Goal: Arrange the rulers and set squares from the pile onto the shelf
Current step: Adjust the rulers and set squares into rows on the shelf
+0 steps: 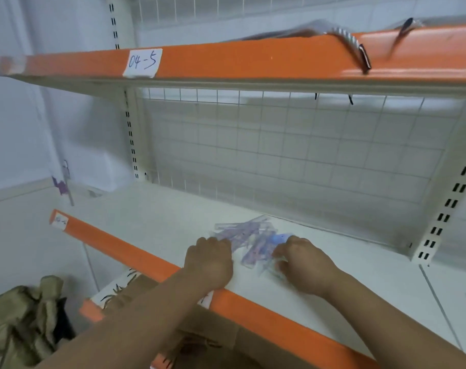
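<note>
The left hand and right hand flanked the pile of rulers on the shelf, fingers curled against it, grip unclear. The packets lay between and just beyond both hands, long axes slanting away rightward.

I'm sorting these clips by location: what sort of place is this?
Probably a shop or stockroom. Three things point to it: metal shelving with orange front edges on slotted uprights, a wire-grid back panel behind it, and a handwritten label reading 04-5 stuck to the upper shelf.

Two hands, one ruler pile, two shelves.
</note>
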`<state>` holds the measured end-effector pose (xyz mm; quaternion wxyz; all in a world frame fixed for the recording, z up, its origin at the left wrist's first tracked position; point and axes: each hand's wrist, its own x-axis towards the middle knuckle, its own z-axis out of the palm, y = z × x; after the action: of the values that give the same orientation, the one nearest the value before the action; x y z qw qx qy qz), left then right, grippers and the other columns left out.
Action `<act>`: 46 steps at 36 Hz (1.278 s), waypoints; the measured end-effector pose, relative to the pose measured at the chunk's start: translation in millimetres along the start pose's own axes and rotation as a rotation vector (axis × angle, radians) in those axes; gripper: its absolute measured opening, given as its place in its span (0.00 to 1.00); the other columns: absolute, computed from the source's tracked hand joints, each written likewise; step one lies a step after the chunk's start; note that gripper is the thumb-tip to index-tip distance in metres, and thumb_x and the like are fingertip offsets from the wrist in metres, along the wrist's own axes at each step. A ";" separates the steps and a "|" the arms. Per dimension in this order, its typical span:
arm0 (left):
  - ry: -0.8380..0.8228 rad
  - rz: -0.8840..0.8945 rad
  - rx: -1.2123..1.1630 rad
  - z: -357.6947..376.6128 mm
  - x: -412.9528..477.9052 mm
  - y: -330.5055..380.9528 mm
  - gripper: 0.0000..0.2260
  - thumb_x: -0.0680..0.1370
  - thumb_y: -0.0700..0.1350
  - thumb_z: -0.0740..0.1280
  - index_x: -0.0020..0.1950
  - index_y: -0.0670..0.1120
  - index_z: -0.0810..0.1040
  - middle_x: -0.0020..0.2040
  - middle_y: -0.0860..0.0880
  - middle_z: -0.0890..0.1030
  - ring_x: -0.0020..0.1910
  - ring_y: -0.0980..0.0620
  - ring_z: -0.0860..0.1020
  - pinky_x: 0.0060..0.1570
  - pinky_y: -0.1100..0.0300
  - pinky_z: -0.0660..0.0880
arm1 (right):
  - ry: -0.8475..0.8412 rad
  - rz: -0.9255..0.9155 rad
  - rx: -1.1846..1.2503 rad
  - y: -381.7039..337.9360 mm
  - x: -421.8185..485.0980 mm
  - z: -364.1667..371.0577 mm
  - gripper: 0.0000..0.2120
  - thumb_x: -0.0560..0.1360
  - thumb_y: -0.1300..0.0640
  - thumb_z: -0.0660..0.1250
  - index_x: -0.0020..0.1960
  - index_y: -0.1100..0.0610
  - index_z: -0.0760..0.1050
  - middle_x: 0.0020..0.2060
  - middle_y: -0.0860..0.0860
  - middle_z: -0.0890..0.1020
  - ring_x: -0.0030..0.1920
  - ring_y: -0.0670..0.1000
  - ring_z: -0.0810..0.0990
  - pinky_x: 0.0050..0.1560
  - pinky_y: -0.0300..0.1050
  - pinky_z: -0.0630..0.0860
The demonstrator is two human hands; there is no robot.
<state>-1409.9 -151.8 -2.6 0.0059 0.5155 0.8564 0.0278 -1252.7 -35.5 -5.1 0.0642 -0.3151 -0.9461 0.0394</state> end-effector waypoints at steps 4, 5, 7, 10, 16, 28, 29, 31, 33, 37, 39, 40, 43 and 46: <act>-0.016 0.018 0.007 5.8 19.0 -4.6 0.16 0.81 0.48 0.57 0.67 0.46 0.67 0.64 0.44 0.72 0.62 0.45 0.70 0.57 0.54 0.68 | -0.018 0.043 -0.058 8.5 20.4 3.3 0.14 0.76 0.59 0.58 0.57 0.49 0.77 0.58 0.52 0.74 0.59 0.56 0.73 0.54 0.45 0.74; -0.019 0.020 0.012 6.4 23.3 -5.7 0.16 0.81 0.48 0.57 0.68 0.46 0.67 0.64 0.44 0.72 0.63 0.44 0.70 0.57 0.54 0.68 | -0.027 0.046 -0.069 10.0 26.7 3.8 0.14 0.76 0.59 0.58 0.57 0.49 0.77 0.55 0.53 0.74 0.59 0.56 0.73 0.53 0.45 0.74; -0.027 0.025 0.026 6.8 30.9 -9.1 0.17 0.81 0.47 0.56 0.69 0.47 0.67 0.64 0.45 0.71 0.63 0.44 0.69 0.59 0.54 0.68 | -0.044 0.036 -0.078 11.3 39.5 5.3 0.15 0.75 0.59 0.59 0.58 0.49 0.77 0.54 0.53 0.73 0.59 0.56 0.72 0.52 0.44 0.72; -0.038 0.029 0.030 4.2 42.4 -16.6 0.17 0.81 0.47 0.57 0.69 0.47 0.67 0.64 0.45 0.71 0.64 0.45 0.68 0.60 0.54 0.67 | -0.083 -0.016 -0.084 8.2 59.9 6.0 0.16 0.75 0.57 0.61 0.62 0.46 0.75 0.57 0.52 0.72 0.61 0.54 0.71 0.54 0.43 0.71; -0.047 0.015 0.009 1.9 56.7 -25.9 0.16 0.80 0.47 0.58 0.67 0.45 0.68 0.64 0.44 0.72 0.64 0.44 0.69 0.59 0.54 0.67 | -0.172 -0.143 -0.168 -5.6 83.3 14.4 0.17 0.76 0.53 0.62 0.64 0.46 0.72 0.60 0.53 0.71 0.62 0.55 0.70 0.56 0.44 0.71; -0.030 0.165 0.048 0.9 79.8 -26.6 0.14 0.79 0.45 0.60 0.64 0.44 0.70 0.61 0.44 0.73 0.62 0.44 0.70 0.55 0.55 0.69 | -0.360 -0.132 -0.252 -15.2 80.5 0.0 0.18 0.81 0.51 0.56 0.70 0.47 0.68 0.67 0.52 0.68 0.66 0.55 0.69 0.63 0.51 0.69; -0.041 0.180 0.053 0.8 80.4 -26.6 0.14 0.79 0.45 0.60 0.64 0.44 0.71 0.61 0.44 0.73 0.62 0.45 0.70 0.55 0.55 0.69 | -0.333 -0.126 -0.267 -16.4 79.0 0.4 0.17 0.80 0.51 0.56 0.68 0.48 0.70 0.65 0.52 0.70 0.65 0.55 0.70 0.63 0.51 0.70; -0.054 0.211 0.063 -0.3 82.0 -27.5 0.14 0.78 0.44 0.62 0.64 0.44 0.71 0.60 0.44 0.74 0.61 0.45 0.70 0.53 0.56 0.69 | -0.289 -0.111 -0.307 -16.9 77.9 2.5 0.15 0.80 0.50 0.57 0.64 0.49 0.73 0.61 0.53 0.72 0.62 0.56 0.71 0.61 0.50 0.69; -0.055 0.242 0.067 -2.0 83.1 -29.7 0.14 0.78 0.44 0.62 0.63 0.45 0.71 0.60 0.44 0.74 0.61 0.45 0.70 0.53 0.56 0.69 | -0.279 -0.090 -0.306 -19.5 76.4 2.5 0.13 0.79 0.49 0.58 0.61 0.50 0.73 0.58 0.53 0.72 0.60 0.56 0.70 0.59 0.49 0.67; -0.055 0.301 0.045 -1.4 87.5 -34.1 0.15 0.77 0.42 0.63 0.63 0.46 0.71 0.60 0.45 0.73 0.61 0.46 0.69 0.54 0.55 0.69 | -0.312 -0.055 -0.206 -24.2 72.9 0.8 0.18 0.76 0.41 0.59 0.56 0.53 0.74 0.56 0.53 0.72 0.57 0.55 0.69 0.59 0.49 0.68; -0.044 0.333 0.035 -2.7 88.5 -34.9 0.15 0.78 0.42 0.62 0.64 0.46 0.70 0.60 0.45 0.74 0.61 0.45 0.70 0.55 0.55 0.69 | -0.270 -0.040 -0.167 -23.8 72.2 7.3 0.14 0.76 0.43 0.60 0.53 0.51 0.75 0.54 0.51 0.74 0.55 0.54 0.71 0.59 0.49 0.69; -0.047 0.350 0.031 -3.0 88.8 -35.3 0.15 0.78 0.43 0.62 0.65 0.46 0.70 0.60 0.45 0.74 0.62 0.45 0.70 0.55 0.55 0.69 | -0.213 -0.045 -0.136 -22.4 72.4 11.5 0.11 0.76 0.45 0.60 0.51 0.49 0.76 0.52 0.48 0.75 0.53 0.52 0.72 0.57 0.49 0.70; -0.078 0.390 0.015 -6.5 86.6 -35.6 0.12 0.77 0.42 0.64 0.61 0.46 0.75 0.60 0.45 0.74 0.62 0.45 0.71 0.53 0.54 0.71 | -0.088 -0.016 -0.010 -21.9 71.8 16.7 0.06 0.71 0.54 0.61 0.40 0.49 0.76 0.42 0.43 0.77 0.44 0.47 0.74 0.49 0.40 0.70; -0.078 0.458 -0.039 -8.2 82.8 -36.7 0.10 0.78 0.43 0.62 0.57 0.47 0.79 0.64 0.47 0.75 0.62 0.44 0.72 0.51 0.54 0.72 | -0.042 -0.003 -0.016 -27.1 71.9 14.1 0.04 0.70 0.60 0.65 0.39 0.54 0.78 0.42 0.50 0.83 0.44 0.50 0.79 0.44 0.40 0.71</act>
<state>-1481.4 -96.1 5.2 0.0426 0.6969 0.7155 0.0250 -1327.9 -14.4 -9.0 0.0417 -0.3135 -0.9479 0.0384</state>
